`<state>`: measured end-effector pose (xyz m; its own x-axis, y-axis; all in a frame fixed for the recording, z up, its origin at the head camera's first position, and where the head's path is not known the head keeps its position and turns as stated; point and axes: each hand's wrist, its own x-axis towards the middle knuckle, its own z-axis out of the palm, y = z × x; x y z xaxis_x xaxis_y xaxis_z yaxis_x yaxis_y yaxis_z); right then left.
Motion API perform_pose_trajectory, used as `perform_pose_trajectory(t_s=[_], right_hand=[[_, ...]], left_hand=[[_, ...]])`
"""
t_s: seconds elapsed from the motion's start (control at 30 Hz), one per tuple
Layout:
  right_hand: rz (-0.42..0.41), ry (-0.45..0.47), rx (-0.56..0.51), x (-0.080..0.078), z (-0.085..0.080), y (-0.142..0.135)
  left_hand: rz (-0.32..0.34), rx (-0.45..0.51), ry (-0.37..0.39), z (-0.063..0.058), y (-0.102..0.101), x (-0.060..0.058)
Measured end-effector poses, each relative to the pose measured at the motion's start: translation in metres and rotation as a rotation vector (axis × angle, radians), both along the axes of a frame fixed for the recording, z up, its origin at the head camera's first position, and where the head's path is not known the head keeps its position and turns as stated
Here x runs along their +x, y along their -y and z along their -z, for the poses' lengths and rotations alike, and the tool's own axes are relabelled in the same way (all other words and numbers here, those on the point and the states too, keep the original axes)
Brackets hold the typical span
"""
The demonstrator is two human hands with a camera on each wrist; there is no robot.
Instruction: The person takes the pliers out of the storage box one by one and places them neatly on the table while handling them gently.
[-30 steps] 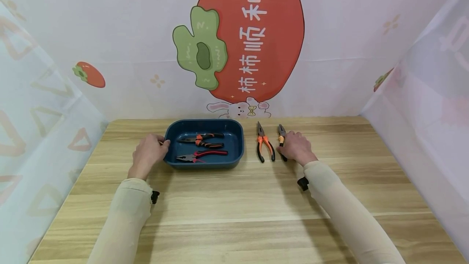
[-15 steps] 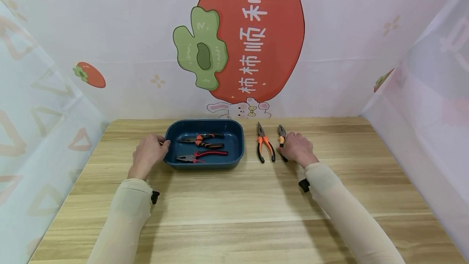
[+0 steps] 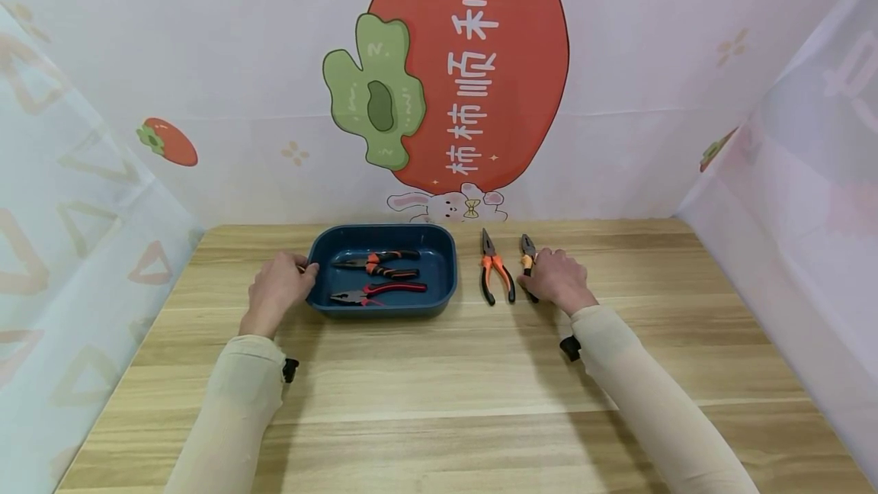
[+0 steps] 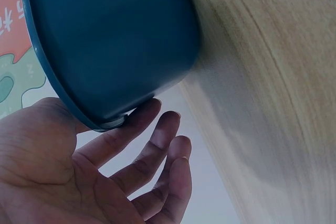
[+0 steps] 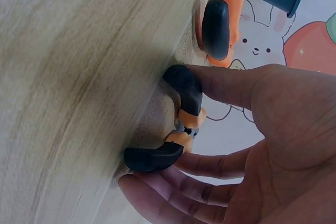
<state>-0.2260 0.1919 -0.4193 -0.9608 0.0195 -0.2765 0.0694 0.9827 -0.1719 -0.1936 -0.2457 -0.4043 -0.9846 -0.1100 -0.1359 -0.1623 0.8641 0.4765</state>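
At the left end of a dark blue plastic box (image 3: 384,312), my left hand (image 3: 276,288) pinches the rim between thumb and forefinger, the other fingers loosely bent in the left wrist view. Two pliers lie inside: one with orange-and-black handles (image 3: 394,273), one with red-and-black handles (image 3: 398,286). My right hand (image 3: 557,278) grips yellow-orange-and-black-handled pliers (image 3: 527,245) on the table. In the right wrist view, the thumb presses one black handle end (image 5: 184,85) and the fingers lie against the other. Part of those handles is hidden in the head view.
Long-nose pliers with orange-and-black handles (image 3: 488,259) lie between the box and my right hand, jaws toward the back wall. Beneath everything is a wood-grain table (image 3: 425,402). A printed cloth (image 3: 617,166) stands along the back edge, with similar cloths on both sides.
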Motion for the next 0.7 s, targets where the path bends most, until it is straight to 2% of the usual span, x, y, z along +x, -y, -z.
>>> perform_pose_trajectory(t_s=[0.7], right_hand=[[-0.004, -0.004, -0.015, 0.0012, -0.0047, -0.0022]], left_hand=[[-0.001, 0.003, 0.011, -0.0021, -0.0011, 0.0005]])
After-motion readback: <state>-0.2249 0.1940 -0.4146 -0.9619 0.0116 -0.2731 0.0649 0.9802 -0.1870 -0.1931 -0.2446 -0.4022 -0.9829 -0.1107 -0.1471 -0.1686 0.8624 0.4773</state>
